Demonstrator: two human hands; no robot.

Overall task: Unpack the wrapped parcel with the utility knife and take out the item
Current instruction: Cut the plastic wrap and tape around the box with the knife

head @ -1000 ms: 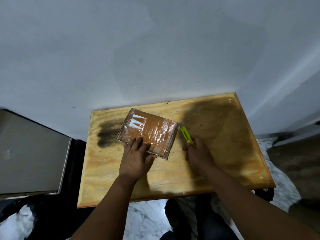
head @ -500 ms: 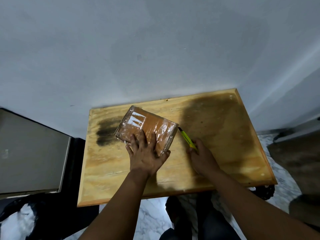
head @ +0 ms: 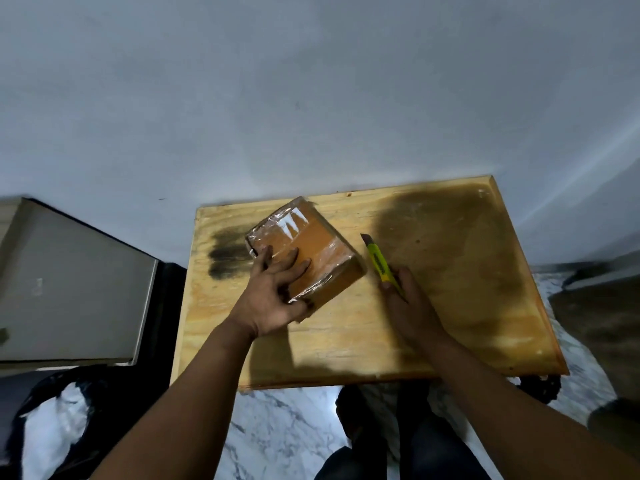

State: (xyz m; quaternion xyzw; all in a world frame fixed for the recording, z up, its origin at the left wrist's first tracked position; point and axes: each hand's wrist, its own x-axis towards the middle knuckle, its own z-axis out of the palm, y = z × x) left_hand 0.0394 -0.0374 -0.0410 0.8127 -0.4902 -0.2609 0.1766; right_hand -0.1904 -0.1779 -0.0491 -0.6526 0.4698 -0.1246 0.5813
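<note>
A brown parcel (head: 311, 247) wrapped in shiny clear film lies on the wooden table (head: 450, 306), turned at an angle with its near corner slightly raised. My left hand (head: 273, 292) grips its near end, fingers spread on top and thumb under the edge. My right hand (head: 412, 306) holds a yellow utility knife (head: 379, 261) just right of the parcel. The short blade points away from me and is clear of the wrap.
A white wall rises right behind the table. A grey cabinet (head: 69, 282) stands to the left, with a dark bag (head: 69, 420) on the marble floor below it. My legs show under the table's near edge.
My left hand slid from the parcel's top to its near end and turned the parcel counterclockwise, lifting the near corner. The knife drew back a little from the parcel's right edge.
</note>
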